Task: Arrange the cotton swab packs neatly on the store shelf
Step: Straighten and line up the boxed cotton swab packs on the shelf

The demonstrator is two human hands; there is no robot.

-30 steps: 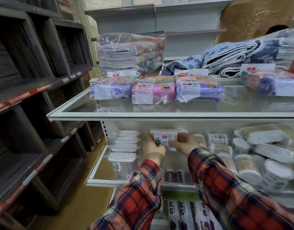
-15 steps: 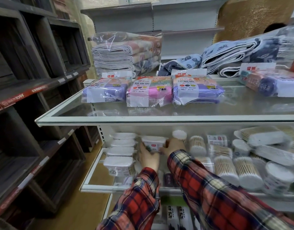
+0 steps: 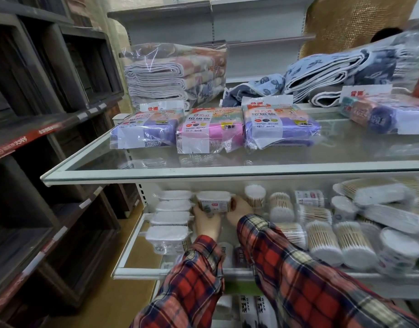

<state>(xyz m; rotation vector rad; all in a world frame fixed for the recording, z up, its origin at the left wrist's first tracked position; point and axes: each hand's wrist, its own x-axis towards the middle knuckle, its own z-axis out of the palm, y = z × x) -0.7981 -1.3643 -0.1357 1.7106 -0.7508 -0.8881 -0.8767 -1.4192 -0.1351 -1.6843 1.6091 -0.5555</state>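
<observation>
Both hands are gripping one cotton swab box (image 3: 214, 204) on the lower shelf (image 3: 180, 272), under the glass shelf (image 3: 227, 172): the left hand (image 3: 207, 221) is holding its left end, the right hand (image 3: 239, 210) its right end. The box is sitting just right of a column of four white boxes (image 3: 171, 218) (round swab tubs (image 3: 322, 240) are lying farther right).

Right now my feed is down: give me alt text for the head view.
Both hands, left and right, hold a rectangular cotton swab box at the back of the lower shelf, beside a row of matching boxes; round swab tubs crowd the right.
</observation>
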